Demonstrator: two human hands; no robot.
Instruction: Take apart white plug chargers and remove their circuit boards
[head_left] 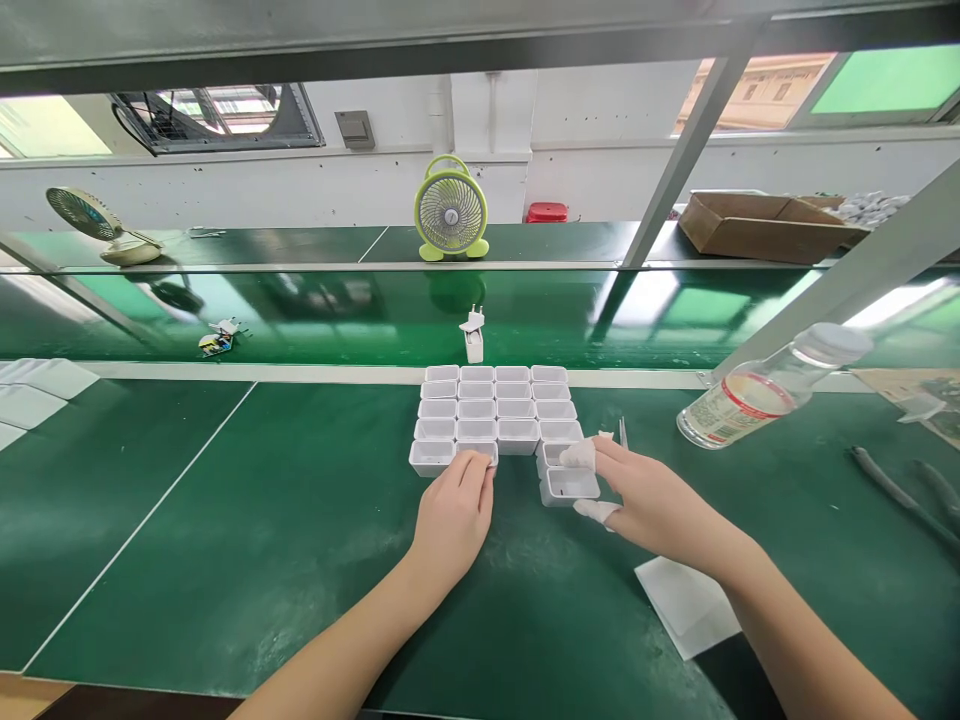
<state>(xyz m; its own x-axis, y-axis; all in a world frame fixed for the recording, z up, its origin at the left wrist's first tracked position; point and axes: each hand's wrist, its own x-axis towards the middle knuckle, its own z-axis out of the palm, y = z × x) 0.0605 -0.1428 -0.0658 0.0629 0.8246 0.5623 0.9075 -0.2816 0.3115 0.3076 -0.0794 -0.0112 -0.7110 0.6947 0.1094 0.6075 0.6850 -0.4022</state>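
Note:
Several small white open shells [496, 410] stand in a tight grid on the green bench. My left hand [454, 518] rests its fingertips on the near shell [477, 450] of the second column. My right hand [646, 498], with white finger cots on thumb and forefinger, pinches a loose white shell [570, 485] just in front of the grid's right column. A white plug adapter [472, 338] stands upright behind the grid.
A plastic bottle [765, 388] lies on its side at the right, tweezers [622, 432] near it. A white sheet [686, 605] lies under my right forearm. A green fan [451, 208] and a cardboard box [765, 225] sit beyond the conveyor belt [337, 315].

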